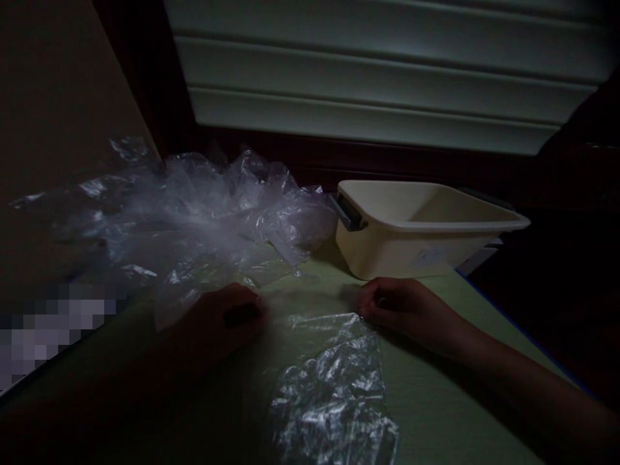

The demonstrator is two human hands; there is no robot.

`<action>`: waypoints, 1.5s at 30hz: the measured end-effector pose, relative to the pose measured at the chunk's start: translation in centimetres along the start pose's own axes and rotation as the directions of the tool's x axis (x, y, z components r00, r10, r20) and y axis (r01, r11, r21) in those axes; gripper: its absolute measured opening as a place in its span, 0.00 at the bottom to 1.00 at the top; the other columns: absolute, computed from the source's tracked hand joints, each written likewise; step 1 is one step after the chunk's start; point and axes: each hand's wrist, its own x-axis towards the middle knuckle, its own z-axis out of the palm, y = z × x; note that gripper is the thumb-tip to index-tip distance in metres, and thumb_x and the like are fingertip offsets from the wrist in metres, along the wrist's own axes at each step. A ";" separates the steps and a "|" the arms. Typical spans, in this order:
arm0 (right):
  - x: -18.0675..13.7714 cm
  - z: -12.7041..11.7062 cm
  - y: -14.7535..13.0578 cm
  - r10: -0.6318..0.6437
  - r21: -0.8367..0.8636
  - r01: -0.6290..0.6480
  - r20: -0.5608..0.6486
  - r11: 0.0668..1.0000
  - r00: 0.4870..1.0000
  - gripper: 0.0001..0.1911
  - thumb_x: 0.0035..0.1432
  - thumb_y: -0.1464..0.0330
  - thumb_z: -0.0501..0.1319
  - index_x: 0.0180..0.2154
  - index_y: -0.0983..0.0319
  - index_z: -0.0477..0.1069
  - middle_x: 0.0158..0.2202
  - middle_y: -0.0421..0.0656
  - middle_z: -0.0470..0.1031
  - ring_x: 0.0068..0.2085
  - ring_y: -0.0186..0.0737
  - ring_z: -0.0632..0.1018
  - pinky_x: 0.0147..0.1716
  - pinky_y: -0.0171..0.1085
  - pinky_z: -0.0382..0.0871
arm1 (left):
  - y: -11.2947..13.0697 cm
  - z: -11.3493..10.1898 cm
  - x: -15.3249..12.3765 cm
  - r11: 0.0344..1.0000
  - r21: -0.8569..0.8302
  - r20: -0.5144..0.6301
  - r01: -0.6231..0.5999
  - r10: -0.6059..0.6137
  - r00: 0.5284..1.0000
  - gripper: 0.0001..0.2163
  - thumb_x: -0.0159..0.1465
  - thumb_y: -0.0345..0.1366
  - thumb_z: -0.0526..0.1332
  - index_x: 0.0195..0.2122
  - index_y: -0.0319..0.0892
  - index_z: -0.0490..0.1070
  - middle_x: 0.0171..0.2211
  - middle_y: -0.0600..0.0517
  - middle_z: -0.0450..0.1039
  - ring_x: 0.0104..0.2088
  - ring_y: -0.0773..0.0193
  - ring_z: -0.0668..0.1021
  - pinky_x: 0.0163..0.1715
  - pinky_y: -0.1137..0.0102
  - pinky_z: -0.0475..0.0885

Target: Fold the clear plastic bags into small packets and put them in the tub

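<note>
A crumpled clear plastic bag (pixel 329 381) lies flat on the pale green table (pixel 426 400) in front of me. My left hand (pixel 217 326) rests curled on the bag's upper left corner, fingers closed on the plastic. At the bag's upper right corner, my right hand (pixel 402 307) pinches the edge with its fingers pressed together. The scene is dark, and the bag's left edge is hard to make out.
A heap of clear plastic bags (pixel 194 213) covers the table's back left. A cream plastic tub (pixel 416 226) with a dark handle stands at the back right, just beyond my right hand. A white slatted blind (pixel 378 71) hangs behind.
</note>
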 end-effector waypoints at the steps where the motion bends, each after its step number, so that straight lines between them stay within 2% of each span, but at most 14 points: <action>1: 0.0 0.0 0.1 -0.004 -0.011 0.004 -0.004 1.000 1.000 0.05 0.52 0.67 0.63 0.28 0.62 0.70 0.26 0.39 0.73 0.28 0.34 0.74 0.30 0.34 0.68 | -0.1 0.0 0.0 1.000 -0.005 0.006 0.005 -0.005 1.000 0.09 0.59 0.41 0.57 0.30 0.43 0.73 0.31 0.53 0.74 0.31 0.61 0.76 0.33 0.70 0.71; 6: -0.1 -0.3 0.2 -0.043 -0.051 0.043 -0.002 0.998 0.999 0.05 0.53 0.67 0.63 0.27 0.61 0.73 0.27 0.40 0.75 0.29 0.36 0.76 0.31 0.35 0.70 | -0.6 -0.2 0.1 0.998 -0.032 0.021 -0.062 0.062 0.998 0.07 0.58 0.37 0.57 0.30 0.42 0.74 0.31 0.53 0.74 0.31 0.62 0.76 0.33 0.71 0.70; 10: -0.2 -0.5 0.3 -0.182 -0.152 0.186 0.037 0.971 0.983 0.07 0.55 0.72 0.59 0.30 0.61 0.76 0.31 0.43 0.76 0.33 0.36 0.77 0.32 0.34 0.70 | -1.1 -0.1 0.0 0.982 0.003 -0.027 -0.190 0.190 0.981 0.06 0.58 0.34 0.57 0.30 0.42 0.73 0.31 0.53 0.72 0.31 0.63 0.75 0.33 0.72 0.70; 14: -0.3 -0.5 0.3 -0.305 -0.291 0.311 0.066 0.905 0.950 0.11 0.57 0.76 0.56 0.32 0.61 0.77 0.33 0.44 0.77 0.34 0.37 0.78 0.33 0.35 0.71 | -1.4 0.0 -0.1 0.946 0.133 -0.020 -0.296 0.301 0.953 0.09 0.62 0.32 0.54 0.33 0.43 0.75 0.34 0.51 0.71 0.34 0.62 0.74 0.36 0.71 0.70; 17: -0.4 -0.5 0.3 -0.365 -0.373 0.379 0.110 0.847 0.924 0.13 0.57 0.78 0.54 0.33 0.62 0.77 0.34 0.45 0.77 0.35 0.37 0.78 0.35 0.35 0.71 | -1.2 -0.2 -0.3 0.865 0.305 0.026 -0.399 0.411 0.911 0.11 0.65 0.29 0.52 0.37 0.43 0.75 0.36 0.50 0.71 0.37 0.60 0.73 0.39 0.68 0.69; 21: -0.7 -0.6 0.4 -0.400 -0.466 0.426 0.158 0.776 0.903 0.19 0.53 0.83 0.52 0.36 0.63 0.78 0.36 0.46 0.76 0.37 0.37 0.78 0.36 0.35 0.72 | 0.1 -0.9 -0.5 0.757 0.454 0.113 -0.470 0.474 0.873 0.15 0.68 0.27 0.47 0.38 0.40 0.73 0.38 0.47 0.72 0.40 0.57 0.73 0.42 0.63 0.68; 25: -0.8 -0.7 0.5 -0.413 -0.553 0.441 0.183 0.707 0.892 0.19 0.54 0.83 0.54 0.40 0.64 0.79 0.37 0.48 0.77 0.38 0.39 0.78 0.37 0.37 0.73 | 1.4 -1.6 -0.5 0.509 0.623 0.234 -0.594 0.603 0.763 0.22 0.72 0.28 0.38 0.38 0.37 0.73 0.36 0.45 0.73 0.39 0.56 0.72 0.48 0.60 0.67; 27: -0.8 -0.7 0.4 -0.408 -0.579 0.441 0.196 0.686 0.892 0.17 0.55 0.82 0.55 0.40 0.64 0.79 0.38 0.49 0.78 0.39 0.40 0.79 0.38 0.37 0.73 | 1.4 -1.9 -0.6 0.453 0.645 0.254 -0.615 0.633 0.732 0.23 0.73 0.28 0.37 0.39 0.38 0.73 0.37 0.46 0.74 0.40 0.57 0.73 0.50 0.62 0.66; 30: -0.8 -0.8 0.3 -0.403 -0.613 0.435 0.200 0.660 0.893 0.17 0.55 0.83 0.56 0.42 0.64 0.79 0.41 0.49 0.78 0.41 0.41 0.79 0.39 0.37 0.74 | 0.6 -2.1 -1.0 0.523 0.563 0.251 -0.640 0.630 0.735 0.19 0.72 0.27 0.41 0.43 0.39 0.73 0.42 0.48 0.75 0.44 0.59 0.73 0.51 0.68 0.67; 33: -0.8 -0.8 0.2 -0.383 -0.650 0.411 0.194 0.639 0.903 0.17 0.55 0.83 0.58 0.43 0.66 0.78 0.41 0.50 0.79 0.41 0.42 0.79 0.41 0.37 0.74 | -0.7 -1.6 -1.6 0.568 0.483 0.228 -0.667 0.653 0.722 0.16 0.70 0.26 0.45 0.48 0.39 0.71 0.47 0.47 0.74 0.50 0.58 0.72 0.55 0.67 0.65; 36: -0.9 -0.8 0.2 -0.371 -0.666 0.409 0.207 0.624 0.905 0.17 0.56 0.82 0.58 0.44 0.65 0.78 0.41 0.49 0.79 0.41 0.41 0.79 0.42 0.36 0.74 | -1.3 -0.9 -1.9 0.562 0.472 0.134 -0.679 0.715 0.686 0.17 0.71 0.26 0.43 0.49 0.39 0.71 0.46 0.48 0.74 0.49 0.60 0.72 0.57 0.68 0.62; 38: -0.9 -0.8 0.3 -0.370 -0.668 0.411 0.213 0.620 0.904 0.18 0.56 0.82 0.58 0.45 0.65 0.78 0.42 0.49 0.78 0.42 0.41 0.79 0.43 0.37 0.74 | -1.0 -0.7 -1.8 0.541 0.485 0.146 -0.688 0.725 0.673 0.17 0.71 0.26 0.43 0.48 0.39 0.71 0.44 0.48 0.75 0.47 0.61 0.73 0.56 0.69 0.64; 41: -1.0 -0.8 0.4 -0.372 -0.670 0.406 0.203 0.622 0.906 0.19 0.56 0.82 0.56 0.46 0.65 0.77 0.43 0.50 0.78 0.42 0.42 0.79 0.43 0.38 0.75 | -0.1 -0.7 -1.6 0.536 0.498 0.234 -0.682 0.674 0.701 0.17 0.72 0.27 0.42 0.45 0.38 0.72 0.42 0.48 0.75 0.44 0.60 0.73 0.51 0.68 0.68; 45: -0.9 -0.7 0.7 -0.379 -0.675 0.398 0.185 0.621 0.907 0.18 0.58 0.80 0.55 0.45 0.66 0.78 0.43 0.52 0.78 0.41 0.43 0.80 0.42 0.40 0.76 | 0.0 -0.4 -1.7 0.593 0.487 0.106 -0.641 0.688 0.718 0.17 0.72 0.29 0.42 0.44 0.40 0.72 0.41 0.50 0.76 0.42 0.61 0.74 0.49 0.70 0.68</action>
